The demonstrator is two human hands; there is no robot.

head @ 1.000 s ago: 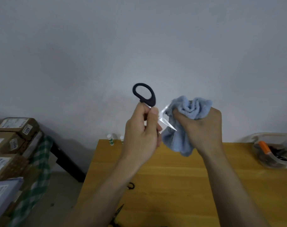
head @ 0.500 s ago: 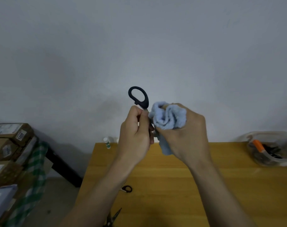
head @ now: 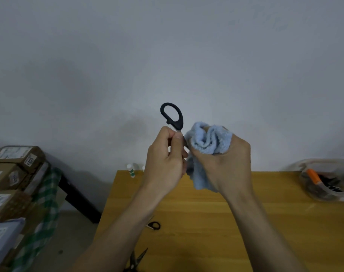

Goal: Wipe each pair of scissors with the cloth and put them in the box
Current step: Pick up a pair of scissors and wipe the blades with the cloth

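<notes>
Stacked at the far left sit cardboard boxes point(head: 18, 157); spare scissors point(head: 136, 259) lie near me on the wooden table point(head: 206, 222). My left hand point(head: 165, 161) pinches the black-handled scissors point(head: 172, 116), loop up, above the table's far edge. Just right, touching them, my right hand point(head: 224, 163) clutches the bunched blue cloth point(head: 209, 142) around the hidden blades. Far right sits the clear box point(head: 328, 179).

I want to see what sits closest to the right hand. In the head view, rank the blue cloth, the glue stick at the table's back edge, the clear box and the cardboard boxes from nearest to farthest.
1. Blue cloth, bunched in the right hand.
2. Glue stick, left of it, at the table's back edge.
3. Clear box, far right on the table.
4. Cardboard boxes, far left, off the table.
</notes>
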